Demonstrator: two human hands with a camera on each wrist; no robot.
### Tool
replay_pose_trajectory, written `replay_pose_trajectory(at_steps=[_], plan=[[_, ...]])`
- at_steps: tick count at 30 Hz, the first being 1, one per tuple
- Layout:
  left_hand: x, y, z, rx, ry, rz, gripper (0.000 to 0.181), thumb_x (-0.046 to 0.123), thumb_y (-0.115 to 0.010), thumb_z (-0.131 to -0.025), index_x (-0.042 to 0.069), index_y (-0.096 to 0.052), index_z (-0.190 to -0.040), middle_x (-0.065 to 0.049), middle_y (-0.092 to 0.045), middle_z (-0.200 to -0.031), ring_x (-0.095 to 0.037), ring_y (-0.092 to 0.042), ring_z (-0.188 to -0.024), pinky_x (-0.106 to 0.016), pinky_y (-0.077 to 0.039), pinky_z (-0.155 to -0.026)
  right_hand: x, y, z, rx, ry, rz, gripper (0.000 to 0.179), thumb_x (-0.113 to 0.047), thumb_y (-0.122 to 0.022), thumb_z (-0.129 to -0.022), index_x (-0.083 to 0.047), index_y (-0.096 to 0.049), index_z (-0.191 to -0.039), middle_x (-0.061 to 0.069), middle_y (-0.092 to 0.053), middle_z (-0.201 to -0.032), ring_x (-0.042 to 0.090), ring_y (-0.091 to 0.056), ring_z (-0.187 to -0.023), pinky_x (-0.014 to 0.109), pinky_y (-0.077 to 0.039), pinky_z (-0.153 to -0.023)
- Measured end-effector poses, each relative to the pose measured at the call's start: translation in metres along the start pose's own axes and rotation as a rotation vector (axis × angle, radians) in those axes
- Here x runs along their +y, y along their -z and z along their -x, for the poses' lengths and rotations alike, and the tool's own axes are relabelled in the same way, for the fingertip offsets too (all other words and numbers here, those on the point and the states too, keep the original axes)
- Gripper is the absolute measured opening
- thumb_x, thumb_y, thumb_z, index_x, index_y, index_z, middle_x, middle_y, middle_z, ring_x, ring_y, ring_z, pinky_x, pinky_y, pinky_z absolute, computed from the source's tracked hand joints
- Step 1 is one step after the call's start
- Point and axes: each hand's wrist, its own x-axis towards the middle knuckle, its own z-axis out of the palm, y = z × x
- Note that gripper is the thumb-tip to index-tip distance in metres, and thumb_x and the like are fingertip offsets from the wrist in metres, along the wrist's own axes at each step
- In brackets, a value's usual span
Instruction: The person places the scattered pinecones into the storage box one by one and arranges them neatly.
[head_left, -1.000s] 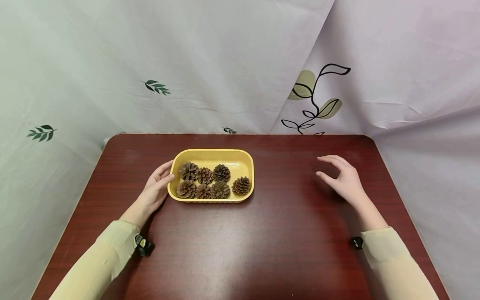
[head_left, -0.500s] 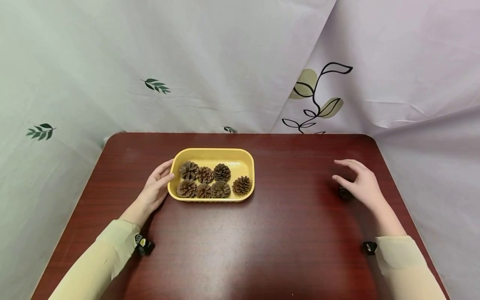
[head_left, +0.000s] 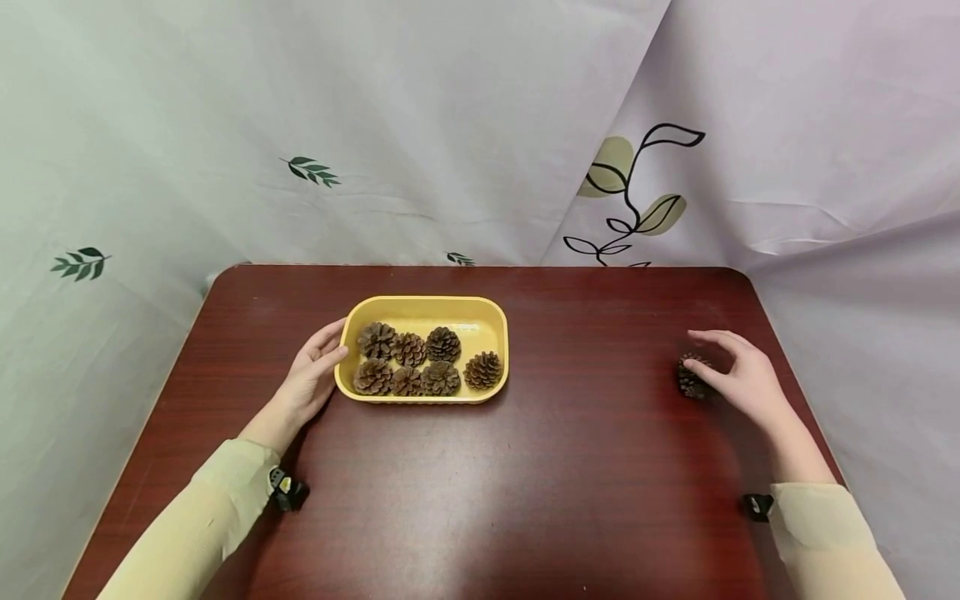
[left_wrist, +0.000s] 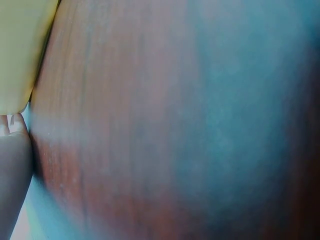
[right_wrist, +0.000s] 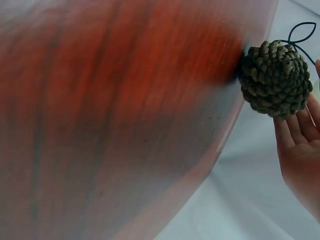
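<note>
My left hand (head_left: 309, 377) holds the left end of a yellow plastic tray (head_left: 408, 309), thumb at the rim and fingers along the outer wall. Several brown pine cones (head_left: 442, 380) sit inside it. Toward the table's right edge, my right hand (head_left: 746, 382) is spread above another pine cone (head_left: 687, 382), the thumb overlapping it. From the right wrist, that pine cone (right_wrist: 276, 80) appears whole on the table, with the hand (right_wrist: 302, 155) beyond it, fingers extended. In the left wrist view only the tray's side (left_wrist: 22, 55) and part of the hand (left_wrist: 12, 170) show.
A dark red wooden table (head_left: 555, 467) with rounded far corners carries everything. Pale fabric (head_left: 420, 125) with leaf prints hangs behind it and along both sides. Each wrist wears a small black camera (head_left: 757, 507).
My right hand has moved right and slightly nearer, stopping over the lone pine cone, which was hidden behind it a second ago. The left hand and tray stay in place.
</note>
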Motion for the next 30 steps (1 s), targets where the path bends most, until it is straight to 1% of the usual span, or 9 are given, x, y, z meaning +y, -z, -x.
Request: replay_pose_trajectory(at_steps=[5,8,15,19,23,25,26,28,30], plan=[[-0.001,-0.001,0.001,0.025,0.002,-0.015,0.045,-0.005,-0.045,-0.108,0.027,-0.063,-0.135,0.012,-0.072,-0.134,-0.002,-0.067,-0.121,-0.02,-0.056,-0.101,0.005,0.001,0.004,-0.011,-0.004,-0.002,0.045,-0.01,-0.082,-0.092,0.0,-0.069,-0.134,0.024,-0.071,-0.128,-0.032,-0.041,-0.107,-0.003,-0.032,-0.089],[0.0,-0.001,0.002,0.032,0.003,-0.015,0.046,-0.005,-0.045,-0.108,0.026,-0.063,-0.135,0.012,-0.072,-0.134,-0.002,-0.067,-0.121,-0.02,-0.057,-0.1,0.006,0.002,0.007,-0.013,-0.018,0.019,0.045,-0.012,-0.081,-0.093,0.001,-0.068,-0.135,0.024,-0.071,-0.129,-0.033,-0.037,-0.109,-0.003,-0.03,-0.089],[0.0,-0.001,0.001,0.026,0.0,-0.007,0.045,-0.005,-0.046,-0.108,0.026,-0.063,-0.136,0.012,-0.072,-0.134,-0.003,-0.067,-0.121,-0.02,-0.056,-0.101,0.01,0.003,0.012,-0.061,-0.058,0.018,0.049,-0.018,-0.08,-0.096,0.002,-0.066,-0.138,0.028,-0.069,-0.132,-0.034,-0.041,-0.099,0.001,-0.038,-0.083],[-0.001,-0.001,0.0,0.023,-0.004,-0.002,0.045,-0.005,-0.046,-0.108,0.025,-0.063,-0.137,0.011,-0.072,-0.134,-0.003,-0.067,-0.121,-0.02,-0.057,-0.1,0.01,0.004,0.013,-0.091,-0.087,0.014,0.051,-0.019,-0.08,-0.096,0.002,-0.064,-0.14,0.028,-0.069,-0.129,-0.034,-0.043,-0.094,0.0,-0.039,-0.081],[-0.001,-0.001,0.0,0.025,-0.003,0.0,0.045,-0.005,-0.046,-0.108,0.025,-0.063,-0.136,0.011,-0.072,-0.134,-0.003,-0.067,-0.121,-0.02,-0.057,-0.1,0.011,0.004,0.013,-0.11,-0.114,0.019,0.052,-0.021,-0.079,-0.097,0.001,-0.064,-0.14,0.028,-0.069,-0.127,-0.033,-0.045,-0.093,0.002,-0.04,-0.08],[0.0,-0.002,0.0,0.023,0.0,-0.004,0.045,-0.005,-0.046,-0.108,0.026,-0.064,-0.136,0.011,-0.072,-0.134,-0.003,-0.067,-0.121,-0.02,-0.057,-0.1,0.011,0.005,0.013,-0.119,-0.129,0.043,0.052,-0.025,-0.079,-0.097,-0.001,-0.065,-0.141,0.027,-0.069,-0.13,-0.026,-0.049,-0.095,0.008,-0.042,-0.082],[0.0,-0.002,0.0,0.021,0.0,-0.004,0.045,-0.005,-0.045,-0.108,0.026,-0.064,-0.136,0.011,-0.072,-0.134,-0.003,-0.067,-0.121,-0.02,-0.057,-0.1,0.011,0.005,0.013,-0.127,-0.137,0.056,0.052,-0.026,-0.079,-0.097,-0.002,-0.065,-0.141,0.027,-0.069,-0.131,-0.017,-0.055,-0.099,0.012,-0.042,-0.084],[0.0,-0.001,0.0,0.014,0.003,-0.009,0.045,-0.005,-0.044,-0.109,0.026,-0.064,-0.136,0.012,-0.071,-0.135,-0.002,-0.066,-0.122,-0.019,-0.057,-0.1,0.011,0.005,0.013,-0.149,-0.154,0.074,0.053,-0.03,-0.078,-0.098,-0.003,-0.065,-0.141,0.026,-0.068,-0.135,0.005,-0.063,-0.112,0.021,-0.043,-0.089],[0.001,-0.001,0.0,0.008,0.003,-0.008,0.046,-0.005,-0.044,-0.109,0.026,-0.064,-0.136,0.012,-0.071,-0.135,-0.002,-0.066,-0.122,-0.019,-0.057,-0.1,0.011,0.005,0.012,-0.17,-0.167,0.088,0.054,-0.033,-0.077,-0.098,-0.005,-0.064,-0.142,0.026,-0.066,-0.139,0.028,-0.06,-0.123,0.029,-0.043,-0.092]])
